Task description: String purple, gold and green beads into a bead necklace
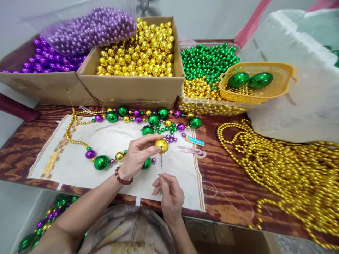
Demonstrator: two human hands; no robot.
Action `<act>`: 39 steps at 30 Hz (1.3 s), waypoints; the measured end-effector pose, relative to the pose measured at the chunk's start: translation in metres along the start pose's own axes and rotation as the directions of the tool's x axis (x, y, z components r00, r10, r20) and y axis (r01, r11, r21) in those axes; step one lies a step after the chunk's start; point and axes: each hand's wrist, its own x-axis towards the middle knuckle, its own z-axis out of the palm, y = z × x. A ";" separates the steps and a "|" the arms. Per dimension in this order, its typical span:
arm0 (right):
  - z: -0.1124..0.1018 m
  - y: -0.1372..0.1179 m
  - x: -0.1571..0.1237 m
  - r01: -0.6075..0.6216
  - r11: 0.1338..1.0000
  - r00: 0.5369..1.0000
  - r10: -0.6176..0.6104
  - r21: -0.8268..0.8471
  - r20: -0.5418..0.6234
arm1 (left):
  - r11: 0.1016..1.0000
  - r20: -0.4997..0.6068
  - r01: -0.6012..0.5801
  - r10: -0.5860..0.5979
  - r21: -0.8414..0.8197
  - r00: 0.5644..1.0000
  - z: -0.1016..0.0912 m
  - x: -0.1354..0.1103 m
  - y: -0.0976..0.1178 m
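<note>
The left hand (135,156) extends from the left over the white cloth (87,176), its fingertips pinching a gold bead (162,146). Nearer, the right hand (171,195), fingers curled, grips a thin needle (162,165) pointing at the bead.

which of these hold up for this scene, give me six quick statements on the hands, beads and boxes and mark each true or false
1. The left hand holds a large gold bead. True.
2. The brown bracelet is on the right wrist. False: the brown bracelet is on the left wrist.
3. The right hand pinches a thin needle-like rod. True.
4. The yellow basket holds two large green beads. True.
5. The middle cardboard box is filled with purple beads. False: the middle cardboard box holds gold beads.
6. The scissors are in the right hand. False: the scissors lie by the right edge of the white cloth.
</note>
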 end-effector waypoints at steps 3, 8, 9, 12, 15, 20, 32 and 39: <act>0.004 -0.001 0.002 0.033 0.999 0.999 -0.033 0.003 -0.011 | 0.996 0.017 -0.068 0.068 0.049 0.998 0.003 -0.008 0.003; 0.003 -0.007 0.002 0.058 0.998 0.997 -0.059 -0.026 -0.041 | 0.981 0.017 -0.157 0.156 0.113 0.988 0.008 -0.012 0.012; 0.003 -0.007 0.002 0.074 0.997 0.997 -0.075 -0.034 -0.036 | 0.979 0.015 -0.162 0.161 0.123 0.987 0.008 -0.013 0.013; 0.001 -0.005 -0.001 0.149 0.987 0.989 -0.148 -0.054 0.013 | 0.987 0.003 -0.133 0.134 0.094 0.991 0.008 -0.013 0.014; 0.001 -0.001 -0.004 0.193 0.979 0.981 -0.191 -0.063 0.038 | 0.996 -0.009 -0.074 0.074 0.039 0.997 0.005 -0.014 0.013; 0.005 -0.002 -0.003 0.152 0.984 0.986 -0.158 -0.090 -0.057 | 1.000 -0.029 -0.019 0.019 -0.010 0.999 0.005 -0.013 0.015; 0.014 -0.012 0.010 0.180 0.978 0.984 -0.180 -0.109 0.002 | 1.000 -0.009 -0.029 0.029 -0.004 1.000 0.008 -0.013 0.017; 0.008 -0.018 0.023 0.138 0.990 0.988 -0.135 -0.031 0.072 | 0.997 -0.023 -0.038 0.040 0.073 0.999 0.015 -0.017 0.011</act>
